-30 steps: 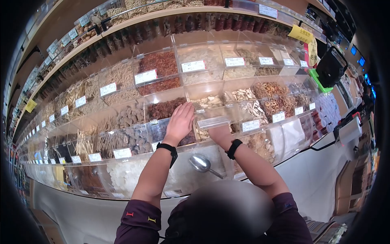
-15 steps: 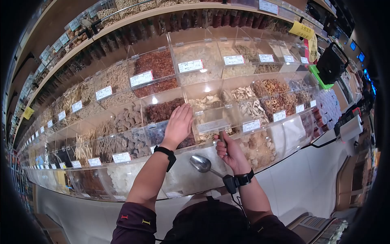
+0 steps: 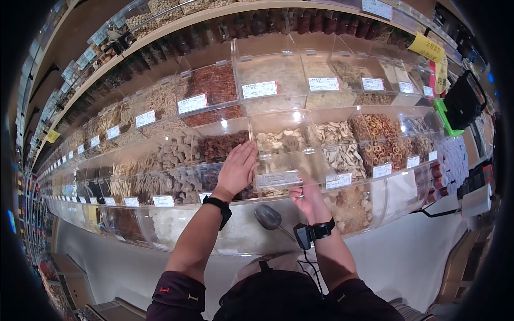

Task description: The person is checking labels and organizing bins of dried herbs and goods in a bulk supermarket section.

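Note:
My left hand (image 3: pixel 238 167) lies flat, fingers together and stretched out, on the clear cover at the edge of the bin of dark red dried pieces (image 3: pixel 225 144). My right hand (image 3: pixel 308 199) is at the front of the neighbouring bin of pale dried slices (image 3: pixel 278 140), just under its label (image 3: pixel 278 178). Its fingers are curled; part of it is blurred behind clear plastic, and what they grip is hidden. A metal scoop (image 3: pixel 266 216) rests below on the lower bin's front, left of my right wrist, its handle running toward that wrist.
Rows of clear bins hold dried foods, including white sliced pieces (image 3: pixel 340 147) and ring-shaped slices (image 3: pixel 383 134). A wooden shelf (image 3: pixel 176 40) runs above. At right stand a black device with a green base (image 3: pixel 448 115) and stacked containers (image 3: pixel 450 160).
The view has shifted slightly, so the bins sit farther right. My right hand moved at the bin front; the dark handle-like piece in its fingers no longer shows clearly. My left hand stays put.

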Demonstrator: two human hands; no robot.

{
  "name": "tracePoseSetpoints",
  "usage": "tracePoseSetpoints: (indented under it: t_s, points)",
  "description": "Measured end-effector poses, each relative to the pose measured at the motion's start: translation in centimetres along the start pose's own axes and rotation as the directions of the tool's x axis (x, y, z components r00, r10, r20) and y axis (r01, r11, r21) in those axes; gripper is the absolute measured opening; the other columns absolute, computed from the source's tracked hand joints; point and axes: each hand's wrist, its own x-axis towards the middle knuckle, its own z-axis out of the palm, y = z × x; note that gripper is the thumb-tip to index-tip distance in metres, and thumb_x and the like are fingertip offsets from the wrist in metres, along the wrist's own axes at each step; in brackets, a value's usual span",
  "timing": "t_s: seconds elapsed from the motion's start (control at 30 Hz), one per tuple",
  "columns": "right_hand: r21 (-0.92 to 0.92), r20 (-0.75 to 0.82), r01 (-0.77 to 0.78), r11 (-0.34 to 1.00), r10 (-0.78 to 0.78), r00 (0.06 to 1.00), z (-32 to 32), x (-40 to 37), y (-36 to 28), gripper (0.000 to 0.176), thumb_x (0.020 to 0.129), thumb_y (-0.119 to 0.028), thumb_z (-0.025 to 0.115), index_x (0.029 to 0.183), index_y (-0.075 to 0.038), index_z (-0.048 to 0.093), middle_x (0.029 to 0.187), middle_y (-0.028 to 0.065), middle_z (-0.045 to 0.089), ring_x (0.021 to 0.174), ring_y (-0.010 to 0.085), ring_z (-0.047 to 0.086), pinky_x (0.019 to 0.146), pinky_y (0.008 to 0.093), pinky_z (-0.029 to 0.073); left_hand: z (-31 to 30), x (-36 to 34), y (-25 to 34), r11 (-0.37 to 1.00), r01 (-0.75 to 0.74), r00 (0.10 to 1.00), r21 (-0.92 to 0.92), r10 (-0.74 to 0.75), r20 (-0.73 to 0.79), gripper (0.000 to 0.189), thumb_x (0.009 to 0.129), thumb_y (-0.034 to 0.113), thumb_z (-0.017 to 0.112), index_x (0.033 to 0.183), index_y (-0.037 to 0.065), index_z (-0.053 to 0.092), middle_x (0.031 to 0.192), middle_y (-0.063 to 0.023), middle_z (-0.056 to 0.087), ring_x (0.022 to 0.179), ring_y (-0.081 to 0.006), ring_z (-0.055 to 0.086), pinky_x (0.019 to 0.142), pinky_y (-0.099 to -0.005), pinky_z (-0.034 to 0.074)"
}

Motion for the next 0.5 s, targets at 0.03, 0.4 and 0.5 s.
tracePoseSetpoints:
  t_s: [0.03,0.4,0.5]
  points:
    - [0.001,-0.003,0.008,1.0,-0.008,1.0,0.0,0.3,-0.1,0.014,0.103,-0.02,0.057,0.095,-0.01,0.054,0.073,-0.0014,0.049,0.052,0.0057,0.04,0.044,0.0196,0.033,0.0,0.0,0.0,1.0,0.002,1.0,0.001,-0.002,0.008,0.044,0.093,0.017,0.06,0.133,-0.002,0.058,0.142,-0.0182,0.056,0.136,-0.0332,0.05,0.117,-0.0449,0.036]
    - [-0.131,0.056,-0.03,0.991,0.038,0.998,-2.2,-2.8,0.1,0.021,0.105,-0.024,0.055,0.102,-0.006,0.064,0.073,-0.0007,0.057,0.052,0.006,0.042,0.047,0.0209,0.032,0.2,-0.1,0.1,1.0,0.001,1.0,0.008,-0.001,0.016,0.049,0.087,0.013,0.062,0.134,-0.001,0.057,0.141,-0.0179,0.056,0.135,-0.0337,0.05,0.116,-0.0462,0.038]
    - [-0.249,0.066,0.014,0.968,0.002,0.998,-1.7,-3.6,0.6,0.025,0.107,-0.027,0.053,0.101,-0.005,0.064,0.072,-0.0005,0.057,0.052,0.0061,0.041,0.047,0.0218,0.032,0.2,-0.2,0.0,1.0,-0.009,1.0,-0.015,0.009,-0.004,0.049,0.087,0.013,0.063,0.135,0.0,0.057,0.141,-0.0176,0.056,0.134,-0.034,0.051,0.116,-0.0463,0.038]
